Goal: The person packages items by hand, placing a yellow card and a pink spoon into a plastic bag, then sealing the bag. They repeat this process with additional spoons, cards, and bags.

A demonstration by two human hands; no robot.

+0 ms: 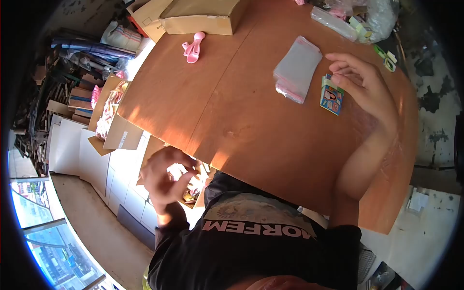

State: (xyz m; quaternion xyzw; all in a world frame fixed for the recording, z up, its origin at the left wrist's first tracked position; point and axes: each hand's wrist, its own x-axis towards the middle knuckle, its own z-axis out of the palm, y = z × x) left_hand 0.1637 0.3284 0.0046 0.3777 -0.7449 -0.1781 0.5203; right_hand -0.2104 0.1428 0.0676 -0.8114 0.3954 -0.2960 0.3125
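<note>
Fingers of the right hand (369,89) are loosely bent and parted from the thumb, with nothing seen gripped between them. Just under the thumb tip lies the printed card pack (331,99), flat on the table (232,106), a pale green band across its end nearest the fingertips; whether the thumb touches it, I cannot tell. If the thumb drags across that end, the pack could skid or its pieces splay, since the band seems to hug one end only.

Left of those fingertips, just beside the pack, is a pile of clear sleeves (298,67). They look slick and slightly fanned, so a sideways brush could send several sliding. Farther left of the fingers, well apart, sit pink measuring spoons (194,48), with a cardboard box (200,18) just beyond them.

Left hand (164,176) is blurred, its fingers curved and thumb spread, apparently empty. Beneath its fingers, past the table's edge, a carton (151,148) shows small contents too glary to identify. Lifting carelessly there could knock the knuckles against the wood, or a poorly pinched piece might drop.
</note>
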